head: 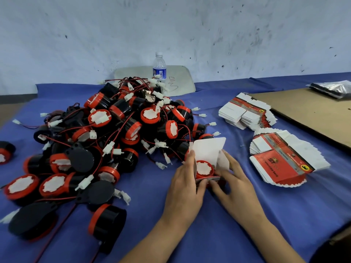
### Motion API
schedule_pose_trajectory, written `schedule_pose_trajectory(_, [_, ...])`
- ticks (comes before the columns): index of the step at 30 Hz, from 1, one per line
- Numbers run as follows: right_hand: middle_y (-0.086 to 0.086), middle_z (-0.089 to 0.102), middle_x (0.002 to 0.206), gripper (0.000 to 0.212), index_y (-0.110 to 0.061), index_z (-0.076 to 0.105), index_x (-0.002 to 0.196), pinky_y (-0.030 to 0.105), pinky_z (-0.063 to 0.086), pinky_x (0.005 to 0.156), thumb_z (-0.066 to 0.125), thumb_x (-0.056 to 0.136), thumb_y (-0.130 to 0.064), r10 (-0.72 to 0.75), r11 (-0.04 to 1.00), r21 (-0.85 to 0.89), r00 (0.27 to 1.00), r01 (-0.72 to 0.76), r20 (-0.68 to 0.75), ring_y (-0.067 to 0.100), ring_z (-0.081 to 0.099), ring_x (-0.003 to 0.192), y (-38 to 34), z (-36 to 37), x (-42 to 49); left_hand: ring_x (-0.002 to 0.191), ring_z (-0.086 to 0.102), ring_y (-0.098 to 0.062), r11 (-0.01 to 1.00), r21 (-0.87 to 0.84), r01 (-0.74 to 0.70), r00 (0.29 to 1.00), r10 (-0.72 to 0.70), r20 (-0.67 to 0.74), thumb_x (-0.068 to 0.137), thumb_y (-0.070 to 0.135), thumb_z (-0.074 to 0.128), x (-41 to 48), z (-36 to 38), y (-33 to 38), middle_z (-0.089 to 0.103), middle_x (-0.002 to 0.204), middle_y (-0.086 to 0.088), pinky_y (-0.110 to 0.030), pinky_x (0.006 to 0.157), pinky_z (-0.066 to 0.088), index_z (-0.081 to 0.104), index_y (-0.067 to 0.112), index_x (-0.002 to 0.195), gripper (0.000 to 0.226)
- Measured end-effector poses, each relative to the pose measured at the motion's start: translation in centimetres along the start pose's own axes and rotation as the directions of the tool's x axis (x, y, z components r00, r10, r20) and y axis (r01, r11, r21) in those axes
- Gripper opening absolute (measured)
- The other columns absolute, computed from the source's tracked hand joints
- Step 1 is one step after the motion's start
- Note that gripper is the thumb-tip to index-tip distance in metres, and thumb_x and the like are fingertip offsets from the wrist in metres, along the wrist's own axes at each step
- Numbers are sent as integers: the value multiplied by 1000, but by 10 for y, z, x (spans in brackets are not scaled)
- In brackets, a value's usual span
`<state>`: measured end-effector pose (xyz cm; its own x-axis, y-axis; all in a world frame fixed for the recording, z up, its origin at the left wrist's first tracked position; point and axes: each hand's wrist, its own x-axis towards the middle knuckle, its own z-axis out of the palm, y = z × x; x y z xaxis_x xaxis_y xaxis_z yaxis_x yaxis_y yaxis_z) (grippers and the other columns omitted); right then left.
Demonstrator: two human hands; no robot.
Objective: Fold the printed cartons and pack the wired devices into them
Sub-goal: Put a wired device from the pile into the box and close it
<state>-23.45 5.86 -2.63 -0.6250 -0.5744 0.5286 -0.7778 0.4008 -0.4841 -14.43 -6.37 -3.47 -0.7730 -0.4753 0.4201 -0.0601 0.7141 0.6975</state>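
Observation:
A printed carton (209, 150) stands open on the blue cloth, its white flaps raised. Inside it sits a wired device (204, 168) with a red rim and white centre. My left hand (185, 185) grips the carton's left side, fingers up along the flap. My right hand (234, 177) holds its right side, thumb at the front edge. A big pile of black-and-red wired devices (106, 133) lies to the left. Two fanned stacks of flat printed cartons (284, 160) (245, 112) lie to the right.
A water bottle (159, 66) stands behind the pile, in front of a pale chair back (180, 80). A brown cardboard sheet (311, 112) covers the table's right side, with a dark plastic bag (332, 89) at its far end. A lone device (5, 151) lies at the left edge.

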Motion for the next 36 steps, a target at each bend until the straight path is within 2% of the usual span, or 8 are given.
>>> schedule_pose_trajectory(6, [4, 67, 120, 32, -8, 73, 105, 37, 57, 80, 81, 75, -11, -166, 974, -169, 982, 149, -92, 27, 68, 93, -2, -3, -3, 143, 26, -16, 995, 88, -56, 996, 50, 69, 98, 24, 54, 3, -2, 0, 22, 159, -5, -19, 108, 27, 38, 23, 147, 52])
schedule_pose_trajectory(11, [2, 71, 113, 14, -11, 76, 97, 38, 57, 69, 71, 84, -14, -242, 952, -225, 960, 207, -138, 26, 63, 72, -3, -4, -4, 129, 43, -18, 990, 109, -90, 994, 96, -46, 92, 11, 62, -3, -3, 7, 37, 143, -6, -28, 105, 42, 62, 10, 127, 36])
schedule_pose_trajectory(18, [-1, 69, 117, 35, -25, 66, 123, 29, 45, 74, 47, 94, -30, -388, 903, -186, 921, 386, 29, 20, 51, 68, -4, -11, -8, 108, 42, -12, 971, 193, -139, 980, 163, -114, 84, -5, 65, -6, -8, 11, 56, 112, -3, -18, 93, 38, 65, 8, 123, 41])
schedule_pose_trajectory(24, [-26, 60, 96, 21, -20, 64, 109, 26, 45, 76, 53, 93, -28, -140, 975, 161, 986, 152, -86, 9, 56, 83, -5, -10, -7, 109, 44, -12, 973, 135, -189, 981, 193, -18, 83, 9, 58, -3, -15, 11, 52, 110, -1, -10, 92, 35, 71, 19, 113, 34])
schedule_pose_trajectory(27, [-5, 60, 94, 26, -3, 67, 89, 23, 41, 81, 52, 91, -24, -180, 977, 37, 900, 212, -398, 17, 50, 88, -11, -18, -3, 111, 43, -9, 981, 44, -186, 980, 183, 75, 84, 26, 60, -1, -14, 15, 49, 112, 3, -12, 92, 38, 72, 21, 108, 27])
schedule_pose_trajectory(29, [5, 60, 98, 22, -9, 64, 97, 21, 40, 87, 51, 92, -27, 26, 969, 223, 861, 102, -507, 19, 53, 95, -18, -27, 6, 115, 40, -5, 982, -21, -188, 969, 189, 161, 81, 41, 65, -1, -11, 18, 45, 118, 7, -9, 96, 33, 70, 24, 109, 33])
schedule_pose_trajectory(32, [-8, 72, 97, 18, -29, 67, 107, 13, 44, 82, 53, 97, -34, 373, 728, 664, 910, -168, -179, 2, 63, 96, -28, -38, 25, 118, 40, -4, 977, -47, -209, 953, 214, 214, 79, 42, 73, -1, -9, 16, 43, 123, 9, -7, 97, 30, 68, 24, 113, 39])
schedule_pose_trajectory(36, [4, 76, 86, 30, -16, 76, 96, 17, 52, 68, 49, 98, -28, 397, 581, 731, 909, -357, 128, 9, 68, 77, -32, -34, 26, 116, 46, -8, 969, -48, -243, 956, 247, 157, 80, 31, 75, -1, -9, 12, 46, 121, 5, -16, 97, 40, 69, 20, 110, 33])
